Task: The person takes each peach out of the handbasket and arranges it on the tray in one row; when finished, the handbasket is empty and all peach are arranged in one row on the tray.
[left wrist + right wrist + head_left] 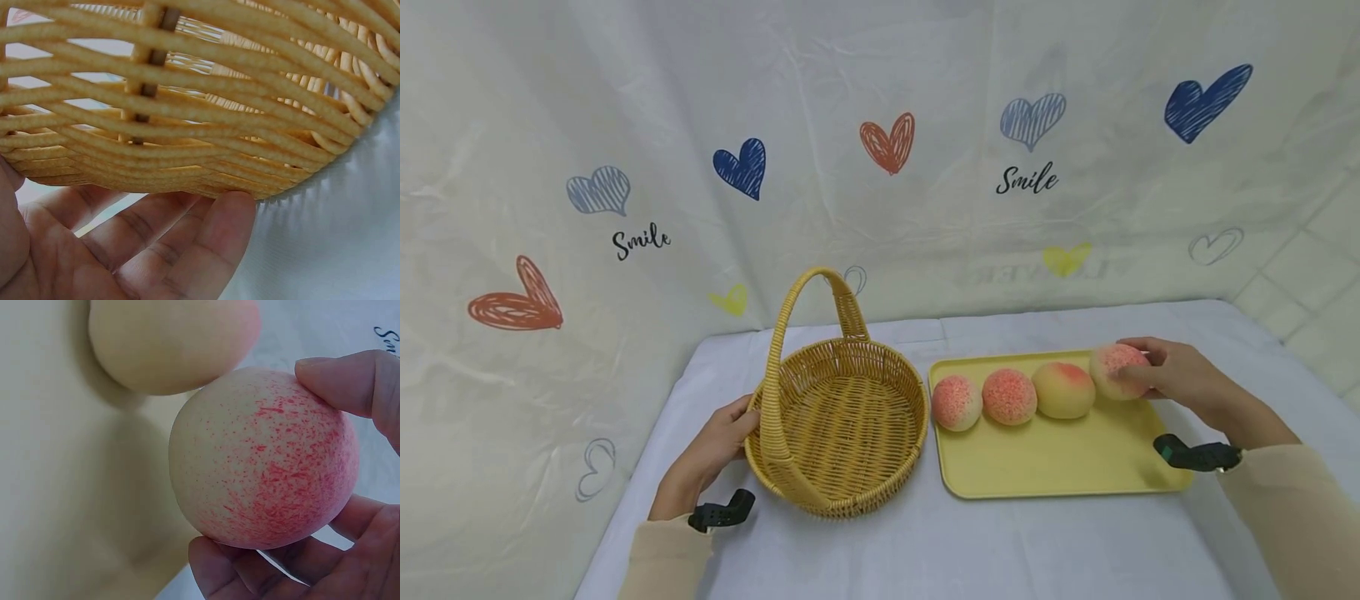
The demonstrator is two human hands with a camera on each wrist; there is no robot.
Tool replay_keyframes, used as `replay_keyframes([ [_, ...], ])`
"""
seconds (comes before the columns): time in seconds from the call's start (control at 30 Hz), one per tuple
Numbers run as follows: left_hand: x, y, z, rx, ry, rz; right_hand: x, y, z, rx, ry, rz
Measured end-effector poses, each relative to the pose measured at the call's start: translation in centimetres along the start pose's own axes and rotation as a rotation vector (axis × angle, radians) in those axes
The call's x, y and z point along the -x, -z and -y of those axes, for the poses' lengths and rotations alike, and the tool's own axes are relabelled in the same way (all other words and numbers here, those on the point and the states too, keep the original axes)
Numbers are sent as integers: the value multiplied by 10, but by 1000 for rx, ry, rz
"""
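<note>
A yellow woven basket [853,437] with a tall arched handle stands on the table, with nothing inside it. At its left side my left hand [718,440] grips the rim; the left wrist view shows its fingers [215,244] against the underside of the weave. My right hand [1187,379] holds a speckled pink-and-cream peach [262,456] between thumb and fingers, over the back right corner of a yellow tray [1052,467]. Three more peaches are lined up on the tray: a speckled one [957,403], a pinker one [1009,397] and a smoother yellow one [1063,390].
Basket and tray stand side by side on a white tablecloth [895,550]. Behind the table hangs a pale curtain [940,75] printed with hearts and the word Smile. A black strap [1198,454] with a camera is on each wrist.
</note>
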State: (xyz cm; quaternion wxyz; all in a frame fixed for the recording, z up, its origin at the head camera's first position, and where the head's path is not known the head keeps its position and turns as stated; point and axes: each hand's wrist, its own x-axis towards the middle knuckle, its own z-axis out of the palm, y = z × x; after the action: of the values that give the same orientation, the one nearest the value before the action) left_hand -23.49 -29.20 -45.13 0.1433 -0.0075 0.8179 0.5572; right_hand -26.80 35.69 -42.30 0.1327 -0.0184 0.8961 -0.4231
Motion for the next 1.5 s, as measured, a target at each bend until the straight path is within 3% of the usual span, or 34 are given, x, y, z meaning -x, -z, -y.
replay_keyframes([
  [0.63,1,0,1,-2,13,-11,3,-6,-1,102,-1,12],
  [1.5,-1,2,1,-33,-2,8,6,-7,0,116,11,26],
])
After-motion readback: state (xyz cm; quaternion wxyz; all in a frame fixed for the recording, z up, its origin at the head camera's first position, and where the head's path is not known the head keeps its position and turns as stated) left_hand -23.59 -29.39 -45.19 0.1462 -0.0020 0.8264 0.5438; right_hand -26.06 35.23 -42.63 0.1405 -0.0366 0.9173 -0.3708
